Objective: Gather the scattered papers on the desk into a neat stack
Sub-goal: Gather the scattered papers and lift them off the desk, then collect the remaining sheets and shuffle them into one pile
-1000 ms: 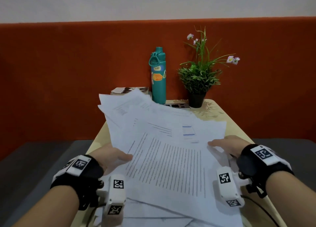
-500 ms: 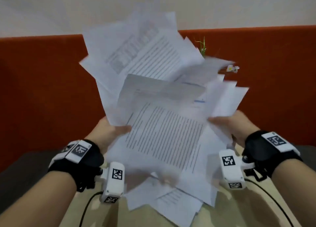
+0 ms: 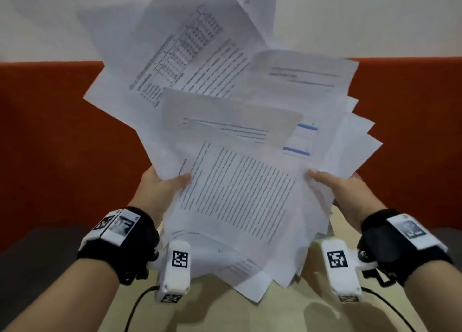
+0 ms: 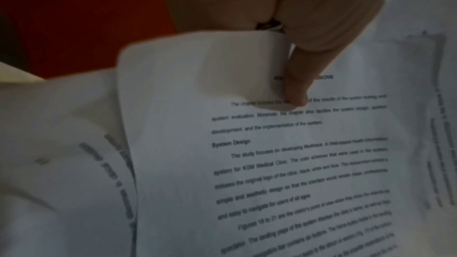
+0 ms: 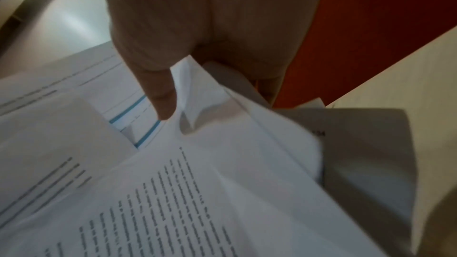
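I hold the papers (image 3: 240,136) up off the tabletop (image 3: 225,314), a loose fan of printed sheets that is far from squared: corners stick out at many angles above and to both sides of the front sheet. My left hand (image 3: 162,189) pinches the fan at the front sheet's left edge, thumb laid on the printed side and the fingers hidden behind. In the left wrist view that thumb (image 4: 296,85) presses on the text of a page with a heading that reads "System Design", and the edge of the sheet beside it curls up under the hand (image 4: 272,7).

My right hand (image 3: 342,194) pinches the fan at the front sheet's right edge in the same way, thumb on the front, fingers behind. In the right wrist view the thumb (image 5: 160,101) lies across a sheet with blue bars, and the paper (image 5: 222,163) just beside it is creased into a small fold.

The lowest corners of the fan hang below the front sheet, close over the beige tabletop; I cannot tell whether any of them touch it. Behind the fan stands an orange partition (image 3: 50,144), with a pale wall (image 3: 375,19) above it. A black band with white marker blocks wraps each of my wrists, and a dark cable trails from each down over the tabletop.
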### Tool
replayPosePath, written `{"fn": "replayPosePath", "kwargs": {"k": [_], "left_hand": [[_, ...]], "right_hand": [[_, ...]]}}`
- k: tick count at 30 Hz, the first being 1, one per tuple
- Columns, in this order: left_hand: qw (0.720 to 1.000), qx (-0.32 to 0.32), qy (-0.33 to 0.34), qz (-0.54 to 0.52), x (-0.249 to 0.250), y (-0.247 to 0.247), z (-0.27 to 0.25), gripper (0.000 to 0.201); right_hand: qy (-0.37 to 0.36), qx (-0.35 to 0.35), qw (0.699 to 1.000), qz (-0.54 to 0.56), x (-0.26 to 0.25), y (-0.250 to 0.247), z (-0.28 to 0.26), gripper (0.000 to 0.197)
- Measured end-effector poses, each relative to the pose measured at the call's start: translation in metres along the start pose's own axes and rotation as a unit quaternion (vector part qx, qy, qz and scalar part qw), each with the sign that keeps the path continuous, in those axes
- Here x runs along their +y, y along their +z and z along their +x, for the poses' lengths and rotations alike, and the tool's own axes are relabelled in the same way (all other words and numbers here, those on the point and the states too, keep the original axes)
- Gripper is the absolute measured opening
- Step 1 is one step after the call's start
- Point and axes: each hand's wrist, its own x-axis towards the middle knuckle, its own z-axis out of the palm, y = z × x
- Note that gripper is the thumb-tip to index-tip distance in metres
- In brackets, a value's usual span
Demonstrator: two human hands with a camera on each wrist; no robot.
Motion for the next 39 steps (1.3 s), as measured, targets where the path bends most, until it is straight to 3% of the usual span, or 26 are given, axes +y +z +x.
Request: {"fn": "replayPosePath", "kwargs": {"k": [3,6,8,10,13,15,17,19,20,22,24,25,28,30,32,34,39], "left_hand": [[1.0,-0.012,-0.015,-0.004,0.0,0.0,-0.003,0.021],[0.997,-0.029,-0.059,-0.027,0.003,-0.001,-0.002,0.029],[0.991,-0.063,-0.113,-0.019,0.001,-0.005,0.009,0.026],[0.978,-0.091,-0.19,0.001,-0.012,-0.014,0.016,0.025],[0.955,-0.137,-0.245,0.095,-0.049,-0.03,0.014,0.069],[0.939,-0.183,-0.241,0.165,-0.089,-0.043,0.021,0.083],[0.929,-0.201,-0.254,0.18,-0.089,-0.038,0.004,0.072],[0.947,-0.195,-0.234,0.104,-0.08,-0.034,-0.006,0.046],[0.954,-0.198,-0.221,0.041,-0.077,-0.037,-0.007,0.05],[0.954,-0.184,-0.237,-0.011,-0.075,-0.048,0.003,0.082],[0.947,-0.168,-0.267,0.065,-0.079,-0.055,0.012,0.111],[0.943,-0.16,-0.268,0.116,-0.083,-0.056,0.016,0.115],[0.927,-0.188,-0.254,0.203,-0.08,-0.043,0.011,0.096],[0.914,-0.227,-0.288,0.177,-0.078,-0.035,0.007,0.072],[0.917,-0.202,-0.312,0.144,-0.08,-0.032,0.006,0.057],[0.92,-0.202,-0.299,0.154,-0.08,-0.026,0.003,0.061],[0.949,-0.175,-0.246,0.089,-0.083,-0.018,-0.001,0.056]], "right_hand": [[0.033,0.012,0.999,-0.001,0.008,0.001,0.004,0.093],[0.052,-0.027,0.998,-0.003,0.003,-0.001,0.008,0.079],[0.113,-0.046,0.992,-0.02,0.002,-0.003,0.01,0.067],[0.195,-0.073,0.977,-0.056,0.018,-0.006,0.011,0.073],[0.3,-0.138,0.932,-0.151,0.045,-0.004,0.002,0.092],[0.333,-0.157,0.908,-0.199,0.055,0.002,-0.003,0.069],[0.324,-0.126,0.907,-0.238,0.057,0.003,-0.002,0.071],[0.317,-0.116,0.917,-0.212,0.059,0.004,0.002,0.087],[0.321,-0.1,0.926,-0.173,0.064,0.0,0.005,0.096],[0.314,-0.069,0.943,-0.084,0.068,-0.004,0.009,0.098],[0.298,-0.07,0.951,-0.043,0.065,-0.003,0.009,0.083],[0.295,-0.079,0.951,-0.038,0.064,-0.001,0.009,0.086],[0.318,-0.128,0.937,-0.064,0.074,-0.002,0.016,0.105],[0.338,-0.106,0.932,-0.076,0.087,-0.01,0.02,0.101],[0.345,-0.1,0.928,-0.104,0.078,-0.003,0.011,0.095],[0.353,-0.118,0.919,-0.13,0.073,0.001,0.01,0.097],[0.342,-0.131,0.913,-0.179,0.059,0.007,0.017,0.073]]}}
